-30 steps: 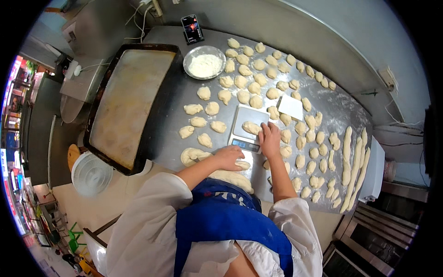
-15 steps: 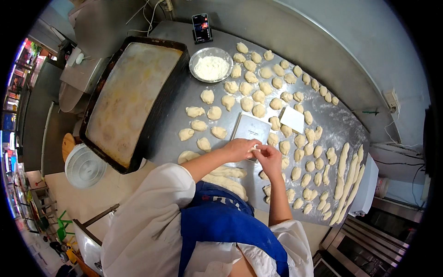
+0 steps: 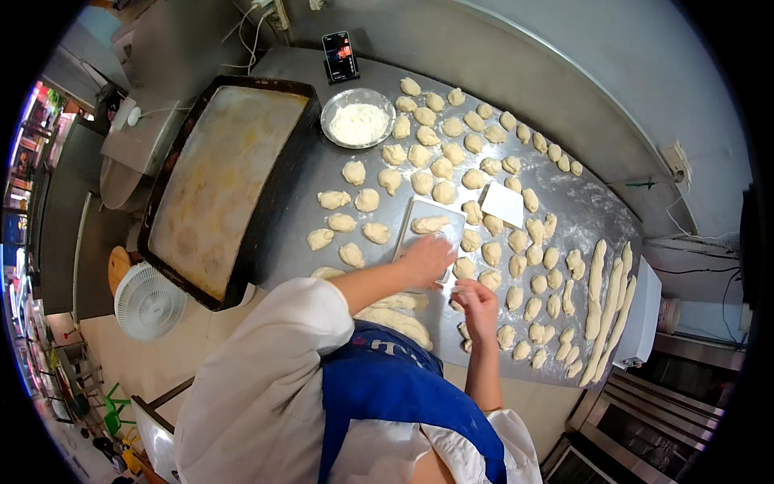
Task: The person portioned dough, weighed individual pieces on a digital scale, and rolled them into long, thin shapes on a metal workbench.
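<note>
A flat metal scale stands on the steel table with one dough piece on it. My left hand lies over the scale's near edge, fingers curled; whether it holds anything is hidden. To the right and nearer me, my right hand pinches a small bit of dough. A large lump of dough lies at the table's front edge against my blue apron. Several portioned dough pieces surround the scale.
A large dark baking tray fills the table's left side. Behind the scale are a bowl of flour and a propped phone. A white scraper and long dough ropes lie at the right. A white fan stands on the floor.
Half a second ago both hands met over the scale's near edge. They have parted: the left stays at the scale, the right has drawn back toward me and to the right.
</note>
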### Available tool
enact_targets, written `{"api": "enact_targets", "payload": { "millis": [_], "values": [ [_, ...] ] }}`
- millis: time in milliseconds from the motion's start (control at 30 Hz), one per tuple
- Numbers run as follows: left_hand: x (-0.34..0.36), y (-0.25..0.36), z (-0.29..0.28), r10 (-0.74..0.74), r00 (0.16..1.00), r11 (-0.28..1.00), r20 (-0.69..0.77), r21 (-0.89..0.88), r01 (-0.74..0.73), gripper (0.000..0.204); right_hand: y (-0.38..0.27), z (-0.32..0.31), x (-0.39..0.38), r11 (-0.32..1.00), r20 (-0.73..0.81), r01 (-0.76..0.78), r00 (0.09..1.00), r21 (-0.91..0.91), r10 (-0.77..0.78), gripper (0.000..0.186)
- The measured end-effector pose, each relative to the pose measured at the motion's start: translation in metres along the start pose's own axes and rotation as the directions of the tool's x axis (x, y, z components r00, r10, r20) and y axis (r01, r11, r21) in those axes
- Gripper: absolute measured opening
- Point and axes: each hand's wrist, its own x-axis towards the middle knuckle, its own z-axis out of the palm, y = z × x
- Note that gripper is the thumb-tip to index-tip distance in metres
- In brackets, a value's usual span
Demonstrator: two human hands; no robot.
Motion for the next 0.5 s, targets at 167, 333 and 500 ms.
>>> {"api": "enact_targets", "payload": {
  "millis": [167,333,500],
  "values": [
    [-0.063,0.037,0.045,-0.118,0.951,0.983,0.285,-0.103,0.153,0.055,0.017,-0.023,-0.001,0.986,-0.205,-0.001,0.978,0.164,0.035,0.021],
    [-0.075,0.035,0.069,-0.343,0.906,0.683,0.248,-0.596,0.422,0.050,0.035,-0.004,0.003,0.995,-0.200,0.005,0.980,0.097,0.015,0.023],
    [-0.086,0.017,0.055,-0.350,0.833,-0.013,0.429,-0.891,0.453,0.065,0.040,0.018,0.009,0.997,-0.214,0.048,0.976,0.057,-0.035,0.029]
  ]
}}
